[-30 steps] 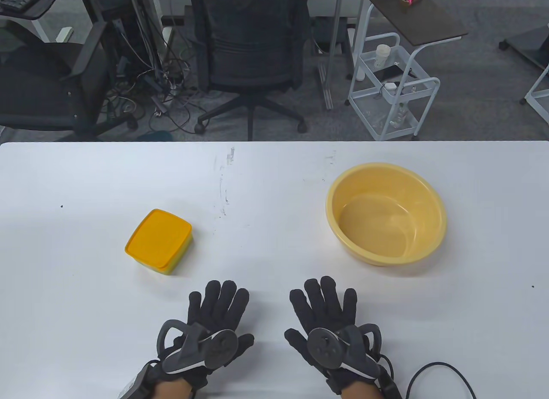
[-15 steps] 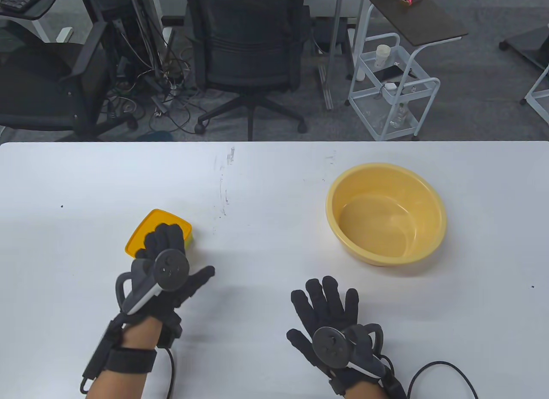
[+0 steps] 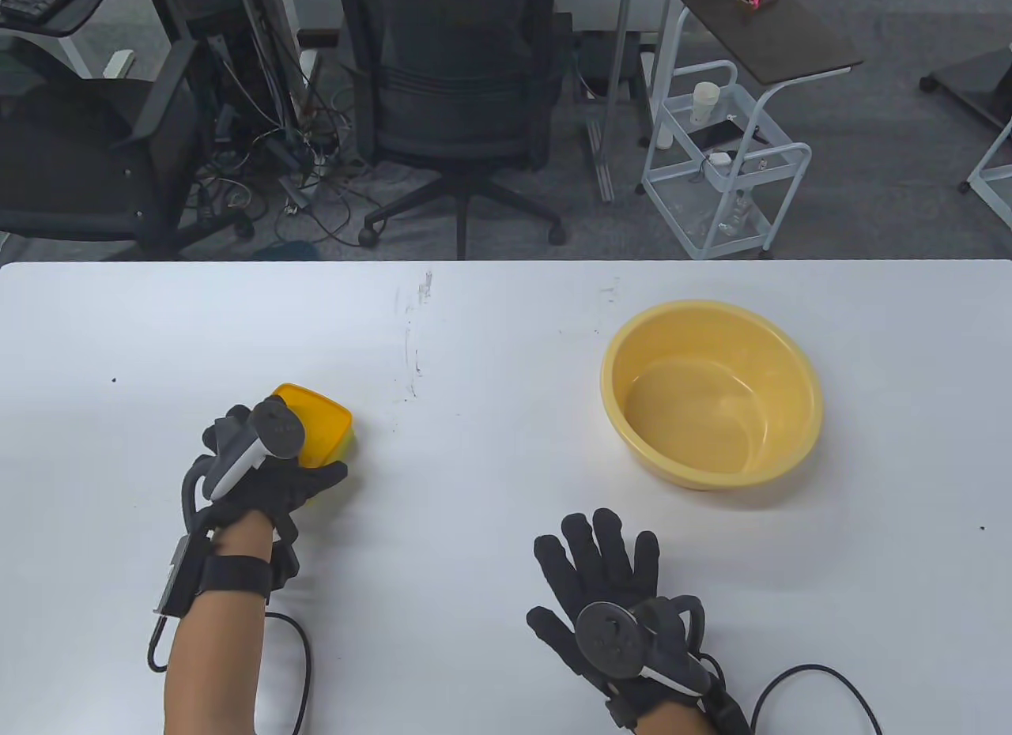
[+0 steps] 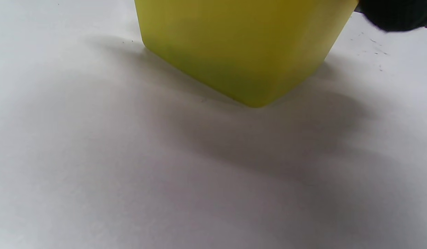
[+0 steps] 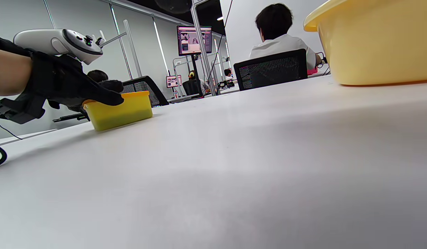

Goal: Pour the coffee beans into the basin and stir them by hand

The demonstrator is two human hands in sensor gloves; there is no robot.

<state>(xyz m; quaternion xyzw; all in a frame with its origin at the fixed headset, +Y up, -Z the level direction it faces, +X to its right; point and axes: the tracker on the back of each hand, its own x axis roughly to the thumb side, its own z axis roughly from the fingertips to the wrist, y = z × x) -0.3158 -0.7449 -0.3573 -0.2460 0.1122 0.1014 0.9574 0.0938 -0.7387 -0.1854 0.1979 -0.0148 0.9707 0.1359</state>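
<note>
**Yellow box gripped, basin waiting**

The lidded yellow plastic box (image 3: 320,431) sits left on the white table (image 3: 490,371), left hand (image 3: 257,474) curled around it. The round yellow plastic basin (image 3: 711,391) stands far right. Right hand (image 3: 613,593) lies flat, fingers spread.

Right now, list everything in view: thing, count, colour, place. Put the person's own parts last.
Table: one, white, fills the lower half of the table view.
Lidded box: one, yellow with orange lid, table's left part.
Basin: one, pale yellow, nothing in it, table's right part.
Office chairs: two, black, beyond the far edge.
Cart: one, white, floor behind the basin.
Left hand: one, black glove, grips the box.
Right hand: one, black glove, flat on the table, fingers spread.
</note>
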